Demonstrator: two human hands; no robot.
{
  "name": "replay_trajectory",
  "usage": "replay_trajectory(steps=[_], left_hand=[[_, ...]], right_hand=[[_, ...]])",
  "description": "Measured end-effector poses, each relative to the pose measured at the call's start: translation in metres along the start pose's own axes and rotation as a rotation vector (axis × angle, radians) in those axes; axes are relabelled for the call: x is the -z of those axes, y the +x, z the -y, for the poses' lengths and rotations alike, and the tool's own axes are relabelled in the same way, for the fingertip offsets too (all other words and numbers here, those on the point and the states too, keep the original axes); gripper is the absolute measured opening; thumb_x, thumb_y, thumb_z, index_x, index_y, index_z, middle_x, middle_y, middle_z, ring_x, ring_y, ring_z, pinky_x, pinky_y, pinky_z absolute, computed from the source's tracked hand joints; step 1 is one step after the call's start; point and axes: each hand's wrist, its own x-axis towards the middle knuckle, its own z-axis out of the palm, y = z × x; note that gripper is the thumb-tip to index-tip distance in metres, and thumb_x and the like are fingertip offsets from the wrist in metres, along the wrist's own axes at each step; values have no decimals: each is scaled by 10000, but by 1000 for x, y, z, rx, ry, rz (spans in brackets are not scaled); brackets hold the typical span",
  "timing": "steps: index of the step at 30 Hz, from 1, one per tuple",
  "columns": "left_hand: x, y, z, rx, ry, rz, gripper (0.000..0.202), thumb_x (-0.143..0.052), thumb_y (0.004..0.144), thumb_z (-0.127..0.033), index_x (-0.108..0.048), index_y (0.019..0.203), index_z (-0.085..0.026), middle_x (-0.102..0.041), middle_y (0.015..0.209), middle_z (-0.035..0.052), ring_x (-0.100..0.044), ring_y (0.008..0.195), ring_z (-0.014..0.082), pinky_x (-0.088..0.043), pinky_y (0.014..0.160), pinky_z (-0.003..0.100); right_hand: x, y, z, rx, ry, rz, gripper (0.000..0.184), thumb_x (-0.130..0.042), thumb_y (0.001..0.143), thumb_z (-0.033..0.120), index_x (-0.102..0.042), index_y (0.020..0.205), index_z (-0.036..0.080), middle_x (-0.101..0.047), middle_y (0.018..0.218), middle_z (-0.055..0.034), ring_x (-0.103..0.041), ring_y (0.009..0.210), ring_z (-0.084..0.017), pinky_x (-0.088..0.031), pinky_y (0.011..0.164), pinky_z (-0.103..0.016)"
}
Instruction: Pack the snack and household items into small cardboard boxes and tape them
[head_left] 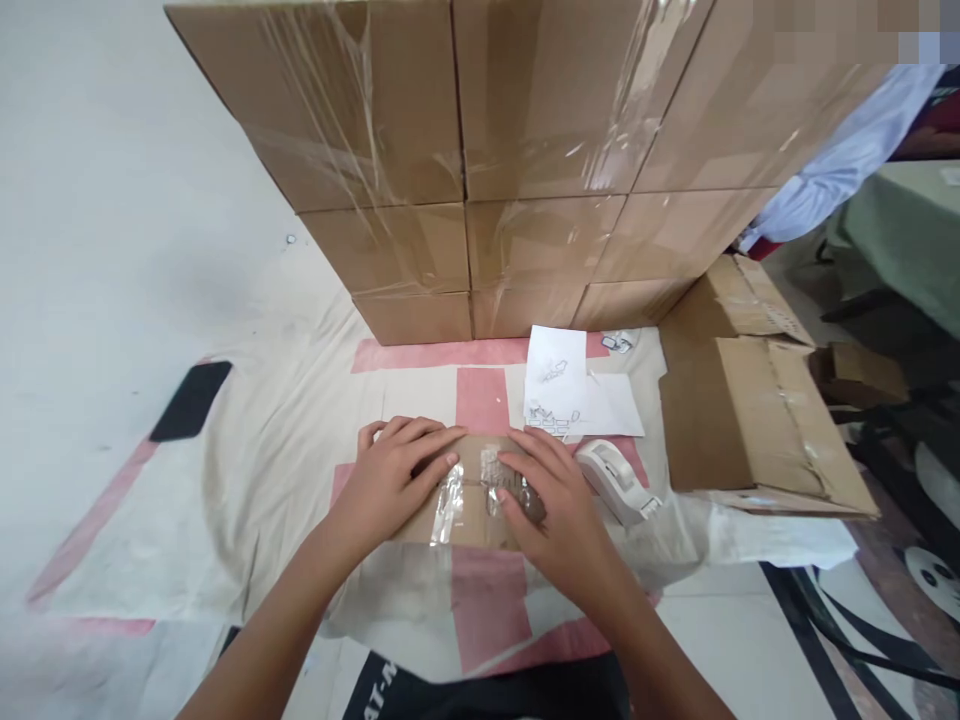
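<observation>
A small piece of cardboard [469, 525], perhaps a small box, lies on the cloth-covered surface in front of me. Strips of shiny clear tape [448, 505] run across its top. My left hand [405, 475] rests over its left part, fingers stretched out and pointing right. Over the right part lies my right hand [555, 490], its fingers extended and touching the tape and cardboard. A dark rounded patch [532, 503] shows between the right thumb and fingers; I cannot tell what it is. Just right of that hand stands a white tape dispenser [616, 480].
A stack of taped cardboard boxes [544, 240] rises behind. White papers with drawings [556, 370] lie near its base. To the right is an open cardboard box [750, 400]; at left, a black phone-like object [193, 400] lies on the cloth [285, 520]. Someone's pale blue sleeve [840, 160] shows upper right.
</observation>
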Motion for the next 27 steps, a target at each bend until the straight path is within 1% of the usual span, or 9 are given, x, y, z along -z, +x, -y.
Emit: replay_trajectory(steps=[2,4,7,9,10,12,16,23,27], left_hand=[[1,-1,3,0,-3,-5,334,-443,1060,-467,-645,1325,-440,-695,1290,-16,-581,1186,240,-271,1041,485],[6,-6,12,-1,0,4,331,-451,1059,-458,-646,1326,-432,-701,1284,-8,-583,1189,238,-276,1037,479],[18,-20,26,-34,39,63,294,-505,1043,-429,-682,1277,-412,-728,1216,-9,-611,1146,223,-288,1032,460],[22,-25,26,-49,55,103,277,-525,1037,-399,-698,1254,-402,-737,1184,-14,-623,1119,207,-300,1028,443],[22,-24,22,-33,34,66,280,-528,1035,-404,-700,1255,-391,-736,1194,-6,-616,1134,212,-308,1024,443],[17,-15,11,-4,-22,29,321,-501,1045,-422,-674,1311,-376,-722,1238,16,-596,1156,217,-323,1027,444],[6,1,-4,-7,-29,13,347,-473,1051,-449,-665,1333,-380,-700,1275,15,-567,1186,230,-311,1058,463],[6,-1,3,-20,-34,18,357,-469,1047,-488,-662,1331,-393,-699,1291,7,-565,1191,251,-311,1025,474],[6,-2,2,-23,-19,-9,345,-469,1049,-479,-666,1320,-396,-701,1287,-4,-565,1191,255,-303,1016,473]], right_hand=[[-5,-1,2,10,-8,-9,242,-586,951,215,-668,1179,202,-655,1381,-112,-541,1352,-314,-508,1087,-560],[-21,-4,8,28,-11,-36,246,-580,948,210,-663,1179,210,-666,1364,-112,-558,1335,-320,-516,1070,-569],[-51,-14,20,15,27,-181,252,-548,948,212,-650,1179,206,-696,1298,-133,-610,1267,-329,-560,992,-559],[-57,-18,20,13,64,-234,260,-535,956,231,-641,1194,212,-696,1297,-137,-625,1246,-328,-576,955,-549],[-54,-18,16,77,52,-214,258,-540,958,234,-642,1195,220,-710,1269,-130,-642,1212,-329,-573,949,-560],[-38,-12,4,109,13,-71,255,-593,948,237,-650,1197,239,-682,1330,-116,-603,1275,-336,-528,1031,-590],[-10,0,-11,81,37,-63,238,-587,955,248,-658,1178,201,-664,1350,-139,-572,1304,-343,-491,1083,-605],[-8,-1,4,23,27,-29,231,-576,960,231,-644,1179,199,-652,1372,-126,-528,1353,-319,-478,1116,-574],[-5,-1,4,35,34,-15,232,-575,957,220,-645,1177,194,-650,1372,-131,-531,1348,-309,-473,1125,-564]])
